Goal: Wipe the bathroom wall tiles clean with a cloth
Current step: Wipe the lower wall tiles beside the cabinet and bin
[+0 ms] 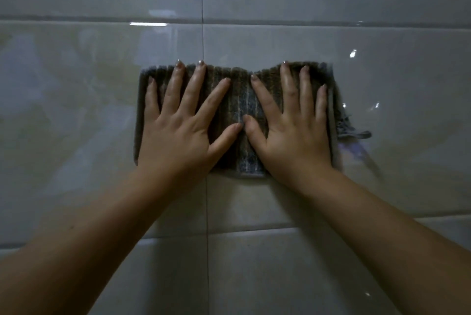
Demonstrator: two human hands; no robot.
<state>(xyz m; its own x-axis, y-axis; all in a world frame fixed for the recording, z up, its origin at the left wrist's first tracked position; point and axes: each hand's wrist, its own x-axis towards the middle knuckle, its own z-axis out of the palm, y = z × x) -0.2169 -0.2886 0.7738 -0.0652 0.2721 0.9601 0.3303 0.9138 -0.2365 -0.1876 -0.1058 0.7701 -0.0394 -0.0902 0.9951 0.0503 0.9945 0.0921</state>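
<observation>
Pressing flat at frame centre: left hand (175,121) and right hand (293,121), fingers spread, palms down on striped cloth (234,110), gripping nothing. Cloth's long axis horizontal across wall tiles (76,110), straddling vertical grout line (202,8); hands equally near.

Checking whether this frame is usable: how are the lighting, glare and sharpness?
Head view: dim overall; bright glare streaks on the glossy tiles; the cloth and its frayed right edge look motion-blurred, with a shadow smear beside it; both hands fairly sharp; grout lines bow slightly from the wide lens.
</observation>
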